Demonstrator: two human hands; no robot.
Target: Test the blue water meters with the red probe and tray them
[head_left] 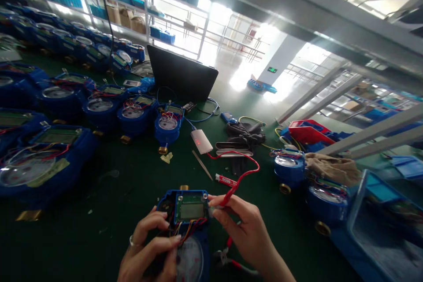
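Note:
A blue meter (205, 246) with a green circuit board, a grey display (192, 211) and a round dial lies at the bottom centre. My left hand (150, 244) rests on its left side, fingers spread beside the thin coloured wires. On the right, my right hand (243, 224) pinches the end of a red cable (244, 174) against the board's upper right edge. That cable runs back to a white box (201, 141) with a red light. Pliers (224, 256) with red handles lie partly beneath my right hand.
Many blue meters (132, 116) fill the left side. An open laptop (181, 72) stands at the back. Tweezers (202, 165), a red-and-white tube (226, 180) and dark gloves (246, 133) lie mid-table. Two meters (289, 167) and a blue bin (355, 229) are at right.

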